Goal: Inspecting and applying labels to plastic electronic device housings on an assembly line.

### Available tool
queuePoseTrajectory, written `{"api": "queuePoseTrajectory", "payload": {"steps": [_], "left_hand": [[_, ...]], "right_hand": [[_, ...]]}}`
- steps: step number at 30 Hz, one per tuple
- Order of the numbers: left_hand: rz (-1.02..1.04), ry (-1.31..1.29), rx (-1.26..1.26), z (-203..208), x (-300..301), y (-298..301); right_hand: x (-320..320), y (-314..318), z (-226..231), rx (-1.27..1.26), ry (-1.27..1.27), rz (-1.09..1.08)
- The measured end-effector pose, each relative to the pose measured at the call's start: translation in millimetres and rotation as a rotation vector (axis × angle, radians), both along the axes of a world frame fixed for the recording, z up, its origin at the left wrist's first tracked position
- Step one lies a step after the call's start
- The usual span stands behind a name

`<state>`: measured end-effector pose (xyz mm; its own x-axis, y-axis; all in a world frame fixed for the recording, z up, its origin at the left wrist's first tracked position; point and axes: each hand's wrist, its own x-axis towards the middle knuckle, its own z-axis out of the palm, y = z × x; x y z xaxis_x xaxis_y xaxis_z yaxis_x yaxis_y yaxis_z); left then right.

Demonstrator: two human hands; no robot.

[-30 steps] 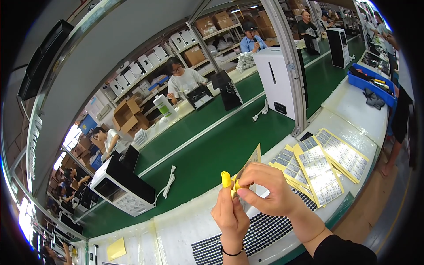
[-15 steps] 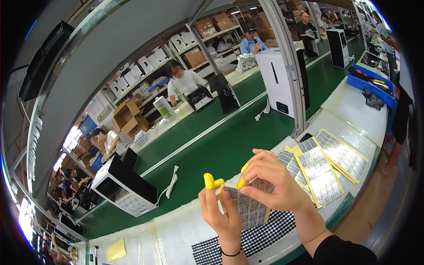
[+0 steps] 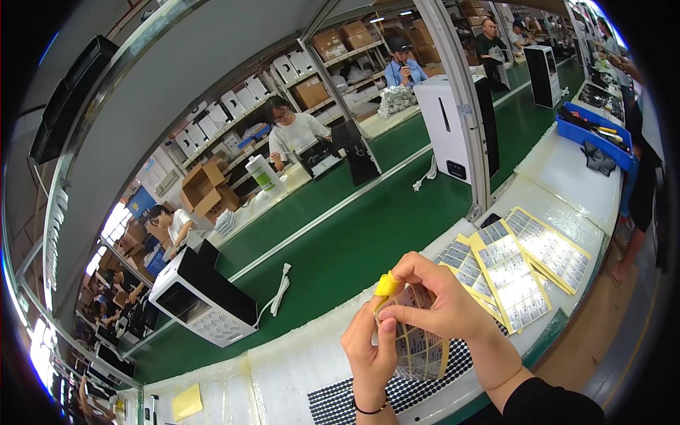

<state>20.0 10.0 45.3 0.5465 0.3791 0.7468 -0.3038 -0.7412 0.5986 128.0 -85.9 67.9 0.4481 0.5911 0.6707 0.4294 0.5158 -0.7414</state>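
A sheet of printed labels point(image 3: 419, 354) is bent into a curve between my hands, above the near worktop. My right hand point(image 3: 443, 301) pinches its upper edge between thumb and fingers. My left hand point(image 3: 370, 354) comes up from below, its fingers closed on the sheet's left edge beside the right fingertips. Yellow finger cots point(image 3: 387, 284) cover some fingertips, which meet there, so I cannot see exactly how each one grips. Underneath lies a sheet of black round dots point(image 3: 333, 405). More label sheets point(image 3: 511, 273) with yellow backing overlap to the right of my right hand.
A green conveyor belt point(image 3: 340, 244) runs beyond the worktop, carrying white-and-black appliances point(image 3: 205, 301) with coiled cords. A metal post point(image 3: 464, 106) rises at the belt's near edge. Far right stands a blue bin point(image 3: 593, 134) of tools. A yellow paper point(image 3: 187, 401) lies at left. Co-workers sit across the belt.
My left hand has moved right, up against my right fingers, and the yellow-tipped fingers have come together. The label sheet is now more curled. Appliances on the belt have shifted slightly right.
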Motion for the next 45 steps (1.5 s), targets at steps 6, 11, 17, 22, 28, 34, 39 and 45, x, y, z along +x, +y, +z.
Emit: {"api": "queuePoseTrajectory", "payload": {"steps": [6,11,17,22,28,34,39,45], "left_hand": [[-0.078,-0.039,-0.190,-2,1,-3],[-0.152,-0.089,-0.407,-8,3,-5],[-0.191,-0.074,-0.468,-10,1,-5],[-0.179,-0.119,-0.313,-7,-1,4],[-0.049,-0.040,-0.075,1,5,-5],[0.010,-0.080,-0.301,-1,-10,-11],[-0.044,-0.032,-0.411,2,-12,-18],[-0.123,0.115,-0.596,-8,-16,3]], "right_hand": [[1,3,0,0.036,-0.033,0.022],[4,5,-3,0.075,-0.072,0.050],[4,5,-3,0.090,-0.087,0.053],[6,6,-2,0.100,-0.071,0.112],[4,-6,4,0.077,0.059,0.042],[2,8,-2,0.111,-0.049,0.064],[-3,0,2,0.120,0.033,0.213],[-1,-5,7,0.132,-0.003,0.227]]}}
